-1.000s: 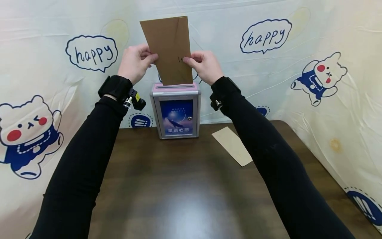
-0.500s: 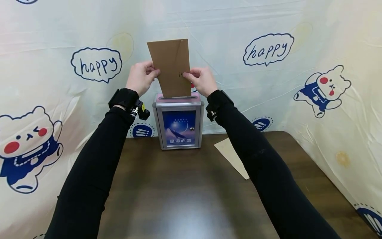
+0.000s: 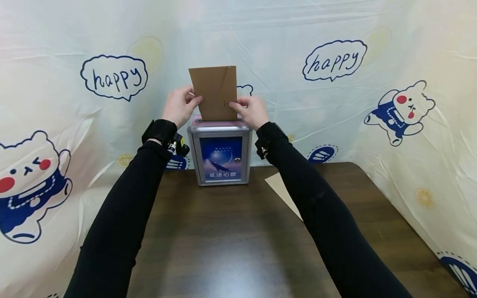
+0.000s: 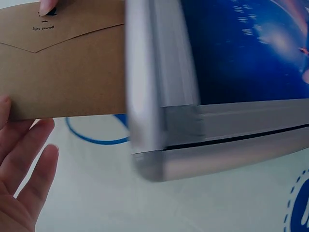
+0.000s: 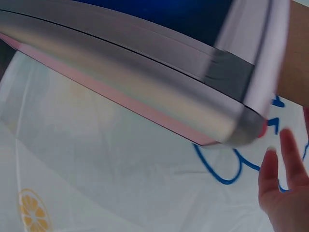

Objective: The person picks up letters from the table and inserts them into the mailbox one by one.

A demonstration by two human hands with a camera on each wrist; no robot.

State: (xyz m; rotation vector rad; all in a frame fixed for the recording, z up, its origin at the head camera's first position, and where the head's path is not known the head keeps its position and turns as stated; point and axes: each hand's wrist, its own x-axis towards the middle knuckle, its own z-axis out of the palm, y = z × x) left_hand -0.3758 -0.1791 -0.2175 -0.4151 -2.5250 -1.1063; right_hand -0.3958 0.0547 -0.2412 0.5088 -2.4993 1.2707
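A brown kraft envelope [image 3: 217,89] stands upright in the slot on the pink top of a silver box [image 3: 193,157], its lower part hidden inside. My left hand [image 3: 180,107] pinches its left edge between thumb and fingers. On the opposite edge, my right hand [image 3: 252,112] pinches it beside some small printing. In the left wrist view, the envelope [image 4: 72,77] shows its flap and dark print, with the lower fingers of the left hand [image 4: 24,179] spread beneath. Fingers of the right hand [image 5: 287,188] appear near the box's corner [image 5: 246,125] in the right wrist view.
A pale, flat envelope-like sheet [image 3: 281,192] lies on the dark wooden table [image 3: 223,240], partly covered by the right sleeve [image 3: 316,207]. Behind the box hangs a light curtain [image 3: 275,54] printed with bears and "happy" bubbles. The box's front has a blue picture panel [image 3: 220,159] and a lock.
Both hands have moved down toward the box top with the envelope, and less of it shows above the slot. The head view has shifted slightly.
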